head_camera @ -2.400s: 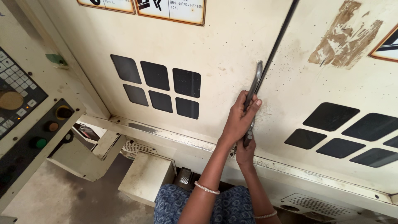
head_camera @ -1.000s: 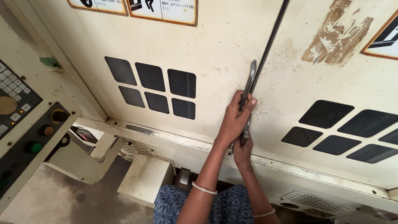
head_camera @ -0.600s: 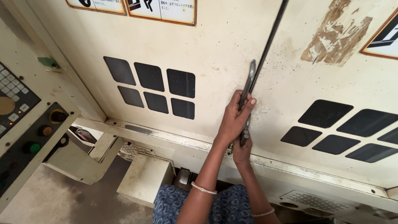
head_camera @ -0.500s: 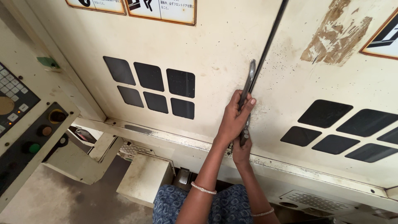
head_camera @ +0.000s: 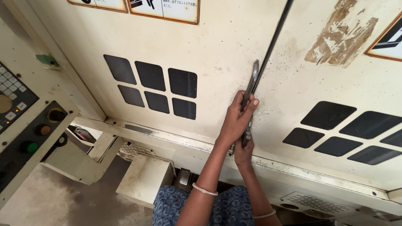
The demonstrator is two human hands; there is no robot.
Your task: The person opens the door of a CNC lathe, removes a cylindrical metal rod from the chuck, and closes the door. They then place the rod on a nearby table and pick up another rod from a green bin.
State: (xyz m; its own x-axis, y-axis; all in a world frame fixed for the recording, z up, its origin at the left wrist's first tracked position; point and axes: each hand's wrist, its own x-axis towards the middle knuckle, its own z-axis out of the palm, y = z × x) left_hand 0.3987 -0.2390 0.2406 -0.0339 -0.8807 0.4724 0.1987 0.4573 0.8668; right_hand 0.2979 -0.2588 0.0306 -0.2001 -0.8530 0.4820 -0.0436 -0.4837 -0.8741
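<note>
Both hands clamp handle [head_camera: 252, 86], long axis near upright beside door seam [head_camera: 274, 46]. Left hand [head_camera: 236, 121] above, right hand [head_camera: 243, 150] below, fingers wrapped tight.

Control panel [head_camera: 25, 121] at left; dark window squares [head_camera: 153, 88] on door

Left hand [head_camera: 236, 121] wrapped around the grey metal door handle [head_camera: 250, 90], right hand [head_camera: 243, 150] gripping the same handle just below it, cream machine door [head_camera: 217, 50] with six dark window panes [head_camera: 153, 86], dark seam beside the handle, control panel [head_camera: 25, 121] at left, stained floor [head_camera: 50, 201] below
</note>
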